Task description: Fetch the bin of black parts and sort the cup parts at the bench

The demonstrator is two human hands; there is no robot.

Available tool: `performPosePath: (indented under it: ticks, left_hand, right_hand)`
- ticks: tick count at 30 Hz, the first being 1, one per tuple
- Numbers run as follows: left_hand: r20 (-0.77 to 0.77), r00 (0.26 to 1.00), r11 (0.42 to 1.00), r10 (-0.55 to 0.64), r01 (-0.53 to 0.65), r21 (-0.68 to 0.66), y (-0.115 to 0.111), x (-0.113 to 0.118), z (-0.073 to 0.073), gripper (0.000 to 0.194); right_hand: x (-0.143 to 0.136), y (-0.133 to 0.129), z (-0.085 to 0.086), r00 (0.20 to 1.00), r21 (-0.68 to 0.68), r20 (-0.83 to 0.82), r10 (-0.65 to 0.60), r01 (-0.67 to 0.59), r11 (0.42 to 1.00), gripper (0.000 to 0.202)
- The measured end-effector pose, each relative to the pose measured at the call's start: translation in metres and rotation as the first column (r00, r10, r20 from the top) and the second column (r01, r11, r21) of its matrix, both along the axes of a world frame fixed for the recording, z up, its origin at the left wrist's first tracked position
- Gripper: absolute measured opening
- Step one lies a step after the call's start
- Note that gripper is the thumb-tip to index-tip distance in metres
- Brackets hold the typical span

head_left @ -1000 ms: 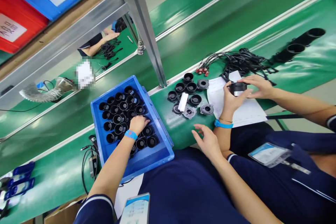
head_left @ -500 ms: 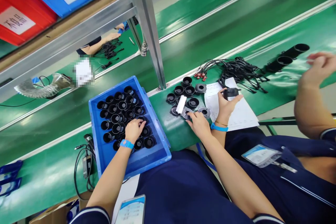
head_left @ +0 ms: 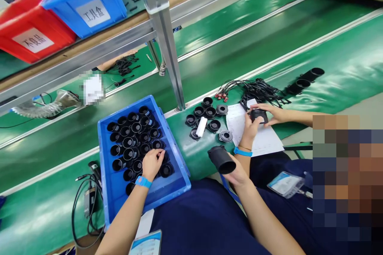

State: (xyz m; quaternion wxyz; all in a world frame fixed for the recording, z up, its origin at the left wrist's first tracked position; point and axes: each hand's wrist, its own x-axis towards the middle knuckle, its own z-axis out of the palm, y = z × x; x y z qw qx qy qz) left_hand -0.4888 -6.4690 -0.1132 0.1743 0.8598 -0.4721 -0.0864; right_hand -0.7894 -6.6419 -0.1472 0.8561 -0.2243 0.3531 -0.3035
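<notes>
1. The left hand (head_left: 152, 162) lies in the blue bin (head_left: 179, 167), fingers curled loosely over the black cups (head_left: 131, 139); whether it grips 1 I cannot tell.
2. The right hand (head_left: 239, 172) is closed around a black tube (head_left: 220, 160), mouth tilted toward the camera, probably to show its inside.
3. At 12 o'clock from that tube, loose black parts (head_left: 206, 117) and a white roll (head_left: 201, 126) sit clustered on the green belt (head_left: 329, 67), likely within easy reach.
4. At 2 o'clock, a co-worker's hands (head_left: 263, 117) hold a small black part (head_left: 259, 114) over a paper sheet (head_left: 263, 139), beside a cable bundle (head_left: 257, 89).
</notes>
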Motion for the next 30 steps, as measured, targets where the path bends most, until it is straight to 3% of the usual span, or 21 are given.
performPosePath:
  ticks: [2, 7, 10, 13, 18, 23, 26, 30]
  left_hand:
    - [0.002, 1.000, 1.000, 0.000, 0.000, 0.006, 0.000, 0.000, -0.001, 0.030]
    - [0.012, 1.000, 1.000, -0.015, 0.015, 0.011, 0.003, 0.002, -0.008, 0.031]
    - [0.023, 0.999, 1.000, -0.025, 0.025, 0.002, 0.004, 0.004, -0.013, 0.033]
    - [0.035, 0.999, 1.000, -0.029, 0.029, -0.006, 0.004, 0.007, -0.017, 0.034]
    - [0.030, 0.999, 1.000, -0.029, 0.029, -0.005, 0.003, 0.007, -0.019, 0.035]
    - [0.034, 0.999, 0.999, -0.032, 0.032, -0.003, 0.003, 0.005, -0.017, 0.035]
    - [0.042, 0.999, 1.000, -0.025, 0.026, -0.008, 0.003, 0.005, -0.016, 0.033]
    - [0.037, 0.999, 0.999, -0.031, 0.032, -0.017, 0.003, 0.003, -0.014, 0.034]
  right_hand:
    - [0.000, 0.004, 0.005, 0.997, 0.069, 0.045, -0.063, 0.060, 0.996, 0.045]
    - [0.009, 0.001, 0.029, 0.985, 0.076, 0.127, -0.115, 0.106, 0.991, 0.038]
    - [0.019, -0.009, 0.044, 0.979, 0.009, 0.124, -0.161, 0.161, 0.987, 0.042]
    - [0.025, -0.018, 0.048, 0.978, -0.108, 0.060, -0.202, 0.208, 0.972, 0.040]
    - [0.027, -0.018, 0.030, 0.945, -0.346, -0.182, -0.272, 0.197, 0.917, 0.046]
    - [0.020, -0.002, 0.007, 0.863, -0.545, -0.420, -0.280, 0.006, 0.838, 0.038]
    - [0.022, 0.007, -0.005, 0.847, -0.554, -0.472, -0.245, -0.069, 0.830, 0.037]
    - [0.033, 0.012, -0.028, 0.853, -0.391, -0.496, -0.162, -0.053, 0.919, 0.044]
